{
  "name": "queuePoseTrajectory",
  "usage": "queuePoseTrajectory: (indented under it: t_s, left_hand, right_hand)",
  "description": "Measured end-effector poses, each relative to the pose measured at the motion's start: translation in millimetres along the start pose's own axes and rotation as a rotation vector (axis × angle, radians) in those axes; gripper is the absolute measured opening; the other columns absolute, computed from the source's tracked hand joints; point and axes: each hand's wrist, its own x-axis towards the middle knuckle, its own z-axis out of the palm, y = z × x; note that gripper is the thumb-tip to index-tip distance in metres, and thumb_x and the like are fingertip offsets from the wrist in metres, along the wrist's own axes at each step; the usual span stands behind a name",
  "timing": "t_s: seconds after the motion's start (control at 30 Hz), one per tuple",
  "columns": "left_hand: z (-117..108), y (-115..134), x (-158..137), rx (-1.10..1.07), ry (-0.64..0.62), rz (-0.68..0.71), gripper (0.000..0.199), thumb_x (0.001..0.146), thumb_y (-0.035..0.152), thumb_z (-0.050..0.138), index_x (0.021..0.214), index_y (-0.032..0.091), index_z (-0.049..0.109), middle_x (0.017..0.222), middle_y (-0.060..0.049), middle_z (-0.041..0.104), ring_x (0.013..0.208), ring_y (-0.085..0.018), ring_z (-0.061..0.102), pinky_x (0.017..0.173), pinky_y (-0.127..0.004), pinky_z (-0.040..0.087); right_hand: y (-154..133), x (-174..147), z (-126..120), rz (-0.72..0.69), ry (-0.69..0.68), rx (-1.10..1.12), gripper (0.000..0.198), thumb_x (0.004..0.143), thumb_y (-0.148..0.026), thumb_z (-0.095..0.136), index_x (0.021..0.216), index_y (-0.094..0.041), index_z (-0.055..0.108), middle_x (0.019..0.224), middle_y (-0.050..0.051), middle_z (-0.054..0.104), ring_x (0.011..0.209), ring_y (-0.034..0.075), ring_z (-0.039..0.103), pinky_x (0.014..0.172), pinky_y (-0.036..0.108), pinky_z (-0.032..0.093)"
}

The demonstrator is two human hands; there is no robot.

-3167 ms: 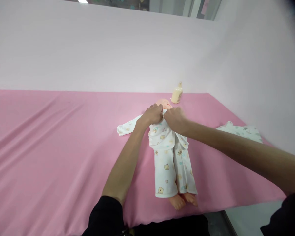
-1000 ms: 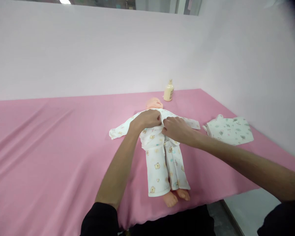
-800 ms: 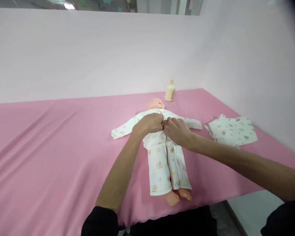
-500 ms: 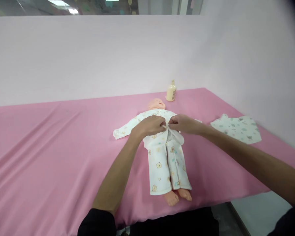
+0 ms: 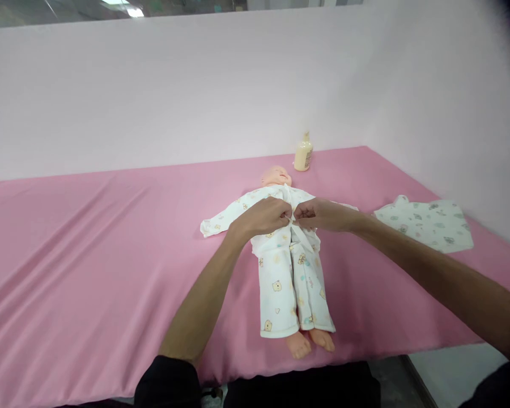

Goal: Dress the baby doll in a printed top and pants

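Observation:
A baby doll (image 5: 276,177) lies on its back, head toward the wall and bare feet toward me. White clothes (image 5: 277,300) printed with small bears cover its body, arms and legs. Over the doll's chest, my left hand (image 5: 267,217) is closed in a pinch on a white cloth tie. Close beside it, my right hand (image 5: 325,215) also pinches at the tie, fingers curled. A loose white tie end (image 5: 302,239) hangs below my hands across the doll's belly. My fingers hide the point where the ties meet.
A pink sheet (image 5: 110,272) covers the table. Behind the doll's head stands a cream pump bottle (image 5: 303,154). To the right lies a folded white printed cloth (image 5: 429,224). Pale walls (image 5: 174,96) border the table at the back and right.
My hands stay at the doll's chest, fingers shifting slightly on the ties. A tie end now points up toward the doll's chin. The view has tilted slightly down.

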Motion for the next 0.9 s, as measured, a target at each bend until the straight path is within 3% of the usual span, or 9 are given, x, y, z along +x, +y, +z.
queuePoseTrajectory:
  t_s: [0.17, 0.4, 0.57, 0.73, 0.9]
  left_hand:
    - [1, -1, 1, -0.003, -0.002, -0.001, 0.019, 0.076, 0.015, 0.043, 0.061, 0.018, 0.033, 0.060, -0.001, 0.038, 0.059, -0.014, 0.033, 0.057, -0.032, 0.021]
    - [5, 3, 2, 0.039, 0.011, -0.029, 0.018, 0.073, 0.013, 0.041, 0.063, 0.017, 0.027, 0.059, -0.001, 0.034, 0.060, -0.015, 0.030, 0.057, -0.033, 0.019]
    - [-11, 4, -9, 0.039, 0.004, -0.106, 0.011, 0.076, 0.019, 0.045, 0.066, 0.019, 0.041, 0.067, -0.001, 0.048, 0.064, -0.014, 0.039, 0.057, -0.031, 0.024]
    - [-41, -18, -32, 0.046, 0.081, -0.383, 0.008, 0.078, 0.027, 0.051, 0.075, 0.020, 0.055, 0.084, -0.003, 0.061, 0.070, -0.015, 0.051, 0.058, -0.028, 0.032]
    - [-59, -59, -52, 0.154, 0.145, -0.710, 0.011, 0.077, 0.032, 0.054, 0.080, 0.022, 0.055, 0.089, -0.005, 0.063, 0.070, -0.017, 0.053, 0.058, -0.029, 0.034]
  right_hand:
    - [5, -1, 8, -0.012, 0.102, -0.125, 0.016, 0.086, -0.035, 0.055, 0.079, -0.022, 0.060, 0.065, -0.004, 0.049, 0.056, 0.011, 0.039, 0.053, 0.026, 0.030]
    - [4, -1, 23, -0.132, 0.300, -0.292, 0.020, 0.089, -0.027, 0.048, 0.070, -0.021, 0.051, 0.066, -0.002, 0.053, 0.062, 0.013, 0.044, 0.059, 0.027, 0.031]
    - [0, -10, 25, -0.104, 0.396, -0.256, 0.019, 0.088, -0.029, 0.052, 0.072, -0.021, 0.047, 0.065, -0.002, 0.051, 0.060, 0.013, 0.042, 0.056, 0.027, 0.030]
    - [11, -31, -1, 0.124, 0.532, -0.046, 0.011, 0.083, -0.027, 0.055, 0.076, -0.021, 0.050, 0.067, -0.001, 0.058, 0.056, 0.012, 0.049, 0.051, 0.025, 0.033]
    - [60, -47, -34, 0.284, 0.709, 0.153, 0.012, 0.082, -0.028, 0.056, 0.073, -0.021, 0.054, 0.066, 0.002, 0.060, 0.056, 0.014, 0.052, 0.049, 0.026, 0.037]
